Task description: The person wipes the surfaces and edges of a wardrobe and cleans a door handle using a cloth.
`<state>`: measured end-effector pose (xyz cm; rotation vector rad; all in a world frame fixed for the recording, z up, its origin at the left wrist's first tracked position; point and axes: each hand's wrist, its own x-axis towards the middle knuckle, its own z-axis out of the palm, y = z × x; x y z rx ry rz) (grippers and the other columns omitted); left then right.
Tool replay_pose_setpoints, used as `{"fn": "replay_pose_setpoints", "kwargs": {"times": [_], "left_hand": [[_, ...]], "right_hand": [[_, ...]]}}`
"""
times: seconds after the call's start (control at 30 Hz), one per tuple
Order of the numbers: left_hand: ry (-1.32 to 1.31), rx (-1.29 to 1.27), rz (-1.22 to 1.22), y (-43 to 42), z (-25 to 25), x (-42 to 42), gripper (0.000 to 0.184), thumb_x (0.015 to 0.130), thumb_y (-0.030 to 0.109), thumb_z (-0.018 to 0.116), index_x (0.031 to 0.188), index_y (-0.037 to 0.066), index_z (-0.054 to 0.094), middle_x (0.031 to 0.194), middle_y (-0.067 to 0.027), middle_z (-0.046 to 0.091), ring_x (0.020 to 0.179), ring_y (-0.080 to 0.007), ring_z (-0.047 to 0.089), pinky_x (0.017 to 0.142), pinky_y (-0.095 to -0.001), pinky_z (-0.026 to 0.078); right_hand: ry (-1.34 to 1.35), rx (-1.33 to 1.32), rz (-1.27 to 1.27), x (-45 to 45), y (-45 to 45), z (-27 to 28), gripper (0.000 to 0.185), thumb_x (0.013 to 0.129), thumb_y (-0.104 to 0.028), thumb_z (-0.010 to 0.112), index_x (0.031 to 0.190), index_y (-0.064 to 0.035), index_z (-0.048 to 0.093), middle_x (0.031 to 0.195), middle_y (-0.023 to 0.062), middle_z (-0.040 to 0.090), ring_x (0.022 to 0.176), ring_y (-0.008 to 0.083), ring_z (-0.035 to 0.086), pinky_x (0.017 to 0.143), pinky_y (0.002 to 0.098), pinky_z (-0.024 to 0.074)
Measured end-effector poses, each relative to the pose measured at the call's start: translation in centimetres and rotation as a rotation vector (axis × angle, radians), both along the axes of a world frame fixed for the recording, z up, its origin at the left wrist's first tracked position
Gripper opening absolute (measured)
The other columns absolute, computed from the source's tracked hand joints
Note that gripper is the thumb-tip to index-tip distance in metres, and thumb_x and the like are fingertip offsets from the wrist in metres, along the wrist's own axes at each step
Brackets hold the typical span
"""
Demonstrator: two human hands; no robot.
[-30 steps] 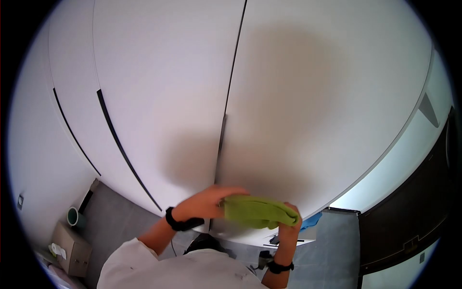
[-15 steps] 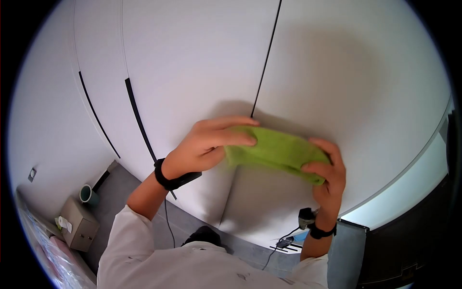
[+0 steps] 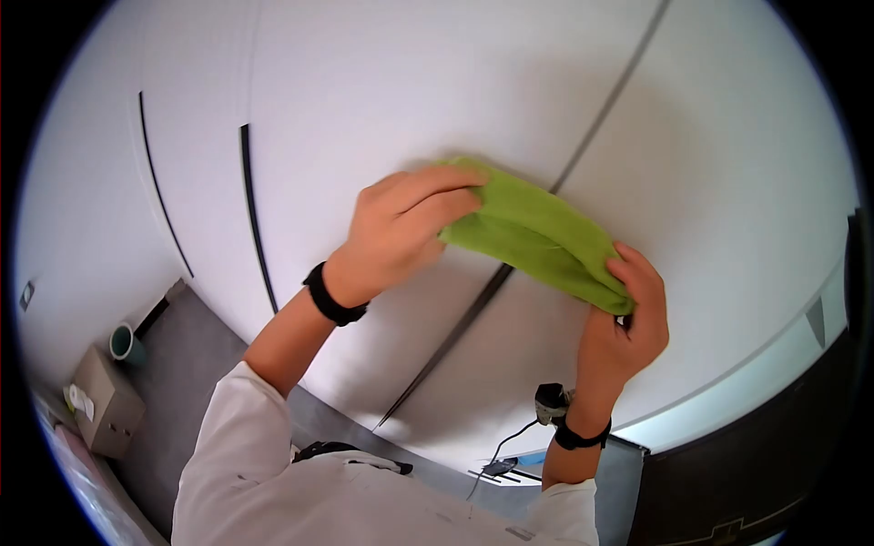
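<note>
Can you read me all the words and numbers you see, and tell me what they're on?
There are none that can be read.
Green cloth between the hands: no lettering shows.
White cupboard doors: no lettering shows.
White shirt: small marks, too blurred to tell whether they are letters.
Paper roll on the bedside cabinet: too small to tell.

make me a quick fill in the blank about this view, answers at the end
The cloth held by the left hand and the right hand is coloured ____.
The band on the left wrist is coloured ____.
The small cabinet stands toward the picture's ____ edge.
Missing words: green; black; left.
</note>
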<state>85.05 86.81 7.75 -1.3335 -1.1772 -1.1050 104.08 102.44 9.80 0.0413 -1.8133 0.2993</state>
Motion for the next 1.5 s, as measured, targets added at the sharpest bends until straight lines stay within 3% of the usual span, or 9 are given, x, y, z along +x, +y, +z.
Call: {"fn": "replay_pose_setpoints", "kwargs": {"times": [0.17, 0.4, 0.6, 0.77, 0.9, 1.0, 1.07, 1.27, 1.5], "left_hand": [[-0.405, -0.080, -0.443, -1.7, -1.4, -1.9, 0.027, 0.076, -0.010, 0.061, 0.099, 0.004, 0.057, 0.120, -0.0174, 0.062, 0.101, -0.0271, 0.063, 0.085, -0.0330, 0.051], [-0.447, -0.160, -0.931, -4.6, -3.9, -6.1, 0.022, 0.083, 0.001, 0.069, 0.099, 0.005, 0.055, 0.120, -0.0180, 0.060, 0.114, -0.0266, 0.056, 0.098, -0.0388, 0.043], [-0.380, -0.214, -0.862, -7.5, -2.7, -9.2, 0.020, 0.085, -0.004, 0.066, 0.100, 0.003, 0.055, 0.107, -0.0119, 0.064, 0.096, -0.0199, 0.062, 0.085, -0.0326, 0.048], [-0.704, 0.036, -0.787, -8.2, -2.4, -11.6, 0.015, 0.091, -0.003, 0.060, 0.103, 0.002, 0.054, 0.092, -0.0028, 0.060, 0.084, -0.0099, 0.058, 0.077, -0.0249, 0.047], [-0.562, -0.055, -0.777, -12.1, -1.8, -14.3, 0.025, 0.088, -0.005, 0.059, 0.111, 0.004, 0.054, 0.109, -0.0077, 0.058, 0.105, -0.0187, 0.056, 0.091, -0.0322, 0.044], [-0.439, -0.271, -0.707, -15.6, -0.7, -14.5, 0.048, 0.070, -0.013, 0.048, 0.113, 0.005, 0.058, 0.135, -0.0173, 0.047, 0.128, -0.0317, 0.045, 0.099, -0.0363, 0.039], [-0.304, -0.462, -0.582, -17.3, -0.1, -14.6, 0.067, 0.054, -0.011, 0.037, 0.113, 0.008, 0.062, 0.149, -0.0214, 0.035, 0.134, -0.0370, 0.040, 0.095, -0.0344, 0.043], [0.028, -0.596, -0.005, -19.0, 2.6, -12.4, 0.067, 0.061, -0.012, 0.048, 0.120, 0.016, 0.062, 0.150, -0.0169, 0.034, 0.111, -0.0361, 0.058, 0.080, -0.0346, 0.050], [-0.007, -0.390, 0.147, -21.6, 3.6, -16.7, 0.060, 0.067, -0.010, 0.057, 0.121, 0.016, 0.061, 0.149, -0.0164, 0.037, 0.105, -0.0365, 0.060, 0.075, -0.0355, 0.052]], "right_hand": [[0.055, -0.025, 0.181, -3.4, -2.4, -1.4, 0.028, 0.080, 0.012, 0.058, 0.106, -0.0001, 0.059, 0.116, 0.0181, 0.062, 0.110, 0.0240, 0.058, 0.092, 0.0336, 0.0476], [0.022, -0.201, 0.328, -5.2, -4.8, -3.0, 0.049, 0.078, 0.004, 0.069, 0.120, 0.0004, 0.046, 0.108, 0.0168, 0.062, 0.100, 0.0226, 0.060, 0.095, 0.0352, 0.0451], [0.100, -0.400, 0.130, -8.6, -8.2, -1.1, 0.027, 0.084, 0.004, 0.068, 0.107, -0.0014, 0.056, 0.085, 0.0028, 0.057, 0.082, 0.0116, 0.053, 0.085, 0.0263, 0.0424], [0.071, -0.401, 0.184, -13.7, -10.9, -0.8, 0.024, 0.087, 0.002, 0.062, 0.110, 0.0003, 0.056, 0.096, 0.0070, 0.059, 0.095, 0.0158, 0.055, 0.091, 0.0282, 0.0407], [-0.097, -0.117, 0.500, -15.0, -10.9, -0.1, 0.032, 0.084, 0.011, 0.045, 0.114, 0.0027, 0.054, 0.113, 0.0133, 0.058, 0.109, 0.0213, 0.056, 0.099, 0.0305, 0.0379], [-0.189, -0.172, 0.618, -15.5, -11.9, -0.4, 0.046, 0.076, 0.018, 0.037, 0.117, 0.0028, 0.052, 0.120, 0.0165, 0.057, 0.115, 0.0219, 0.054, 0.102, 0.0319, 0.0372], [-0.161, -0.235, 0.595, -15.8, -12.2, -0.7, 0.046, 0.077, 0.019, 0.039, 0.119, 0.0022, 0.050, 0.121, 0.0174, 0.057, 0.115, 0.0217, 0.055, 0.099, 0.0310, 0.0395], [0.038, -0.384, 0.606, -15.0, -13.3, 2.6, 0.043, 0.082, 0.016, 0.055, 0.121, 0.0004, 0.047, 0.114, 0.0161, 0.062, 0.104, 0.0192, 0.061, 0.085, 0.0256, 0.0485], [-0.019, -0.435, 0.716, -21.1, -16.8, 2.5, 0.027, 0.084, 0.005, 0.068, 0.108, 0.0003, 0.056, 0.102, 0.0087, 0.063, 0.088, 0.0120, 0.060, 0.074, 0.0232, 0.0495]]}}
